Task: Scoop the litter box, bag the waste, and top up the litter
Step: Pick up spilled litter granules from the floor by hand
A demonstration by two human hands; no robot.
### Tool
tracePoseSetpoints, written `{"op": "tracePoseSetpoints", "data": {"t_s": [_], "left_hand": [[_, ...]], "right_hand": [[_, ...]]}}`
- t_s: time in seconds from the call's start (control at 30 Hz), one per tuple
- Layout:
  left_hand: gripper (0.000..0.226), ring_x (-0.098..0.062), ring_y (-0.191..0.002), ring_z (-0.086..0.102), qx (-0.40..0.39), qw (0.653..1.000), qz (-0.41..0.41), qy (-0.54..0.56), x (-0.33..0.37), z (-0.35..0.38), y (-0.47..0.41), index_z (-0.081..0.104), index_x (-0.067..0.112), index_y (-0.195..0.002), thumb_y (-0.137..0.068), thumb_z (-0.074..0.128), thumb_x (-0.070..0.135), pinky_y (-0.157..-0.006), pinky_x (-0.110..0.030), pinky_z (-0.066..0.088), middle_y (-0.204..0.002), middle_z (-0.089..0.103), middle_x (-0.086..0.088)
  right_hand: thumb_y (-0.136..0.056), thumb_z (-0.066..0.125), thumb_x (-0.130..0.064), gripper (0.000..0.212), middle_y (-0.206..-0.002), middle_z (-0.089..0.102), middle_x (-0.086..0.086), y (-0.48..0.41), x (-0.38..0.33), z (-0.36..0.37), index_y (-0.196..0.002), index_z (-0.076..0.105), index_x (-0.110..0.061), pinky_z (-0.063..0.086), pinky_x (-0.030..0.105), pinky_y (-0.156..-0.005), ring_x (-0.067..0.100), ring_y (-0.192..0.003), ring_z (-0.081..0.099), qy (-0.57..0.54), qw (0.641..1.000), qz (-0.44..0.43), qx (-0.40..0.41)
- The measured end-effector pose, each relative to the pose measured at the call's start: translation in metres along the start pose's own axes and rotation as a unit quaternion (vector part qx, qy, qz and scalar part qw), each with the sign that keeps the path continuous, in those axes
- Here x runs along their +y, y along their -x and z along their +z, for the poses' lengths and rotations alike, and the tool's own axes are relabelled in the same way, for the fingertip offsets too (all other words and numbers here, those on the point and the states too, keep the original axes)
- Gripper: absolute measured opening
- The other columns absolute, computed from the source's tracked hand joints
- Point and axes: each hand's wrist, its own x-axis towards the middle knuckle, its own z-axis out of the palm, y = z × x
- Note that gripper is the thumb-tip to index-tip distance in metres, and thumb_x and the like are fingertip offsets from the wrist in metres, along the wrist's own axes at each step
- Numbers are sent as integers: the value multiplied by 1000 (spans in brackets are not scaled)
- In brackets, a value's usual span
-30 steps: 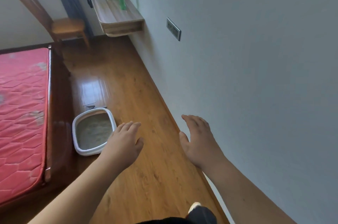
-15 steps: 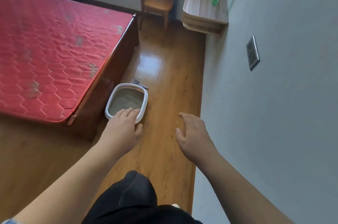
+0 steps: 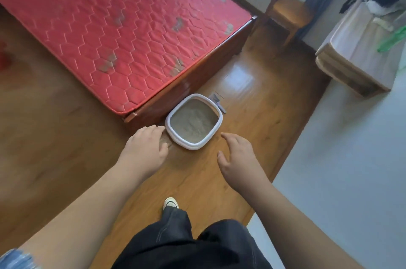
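I see a rounded white litter box point(image 3: 194, 145) of grainy grey litter; left hand point(image 3: 144, 151) and right hand point(image 3: 238, 156), loosely spread and empty, now flank its near end.

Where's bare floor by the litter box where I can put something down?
Bare floor lies right of the litter box up to the wall, and in front of it toward the shoe. Crowded: the bed frame is close on its left, and a grey scoop lies at its far corner.
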Motion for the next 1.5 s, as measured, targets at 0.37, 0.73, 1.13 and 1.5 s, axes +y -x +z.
{"op": "tracePoseSetpoints", "data": {"t_s": [0.37,0.73,1.13,1.5], "left_hand": [[55,-24,-145,30,-42,979,-199,12,-76,75,-49,36,22,-149,-96,45,35,-118,-41,26,-156,37,-4],[52,-16,-143,29,-38,926,-353,126,-167,293,-115,35,23,-148,-97,45,30,-118,-39,29,-153,39,4],[49,-22,-141,32,-76,966,-248,16,-328,567,-184,35,21,-145,-97,42,31,-112,-42,34,-152,38,-1],[45,-24,-130,43,-70,982,-170,-45,-420,678,-219,41,20,-138,-94,44,26,-102,-42,42,-140,49,-1]], "right_hand": [[-96,50,-15,54,-151,42,-1,-169,-12,100,-149,41,-18,23,30,-119,16,-143,26,52,978,-124,-161],[-97,50,-19,53,-151,42,0,-314,60,338,-149,40,-18,27,38,-119,21,-144,28,111,937,-201,-264],[-91,53,-16,43,-133,55,6,-443,173,622,-134,52,-14,40,36,-104,29,-125,48,198,895,-276,-288],[-95,58,-20,30,-124,56,1,-493,192,773,-125,58,-20,42,34,-103,22,-122,49,252,825,-376,-339]]}}
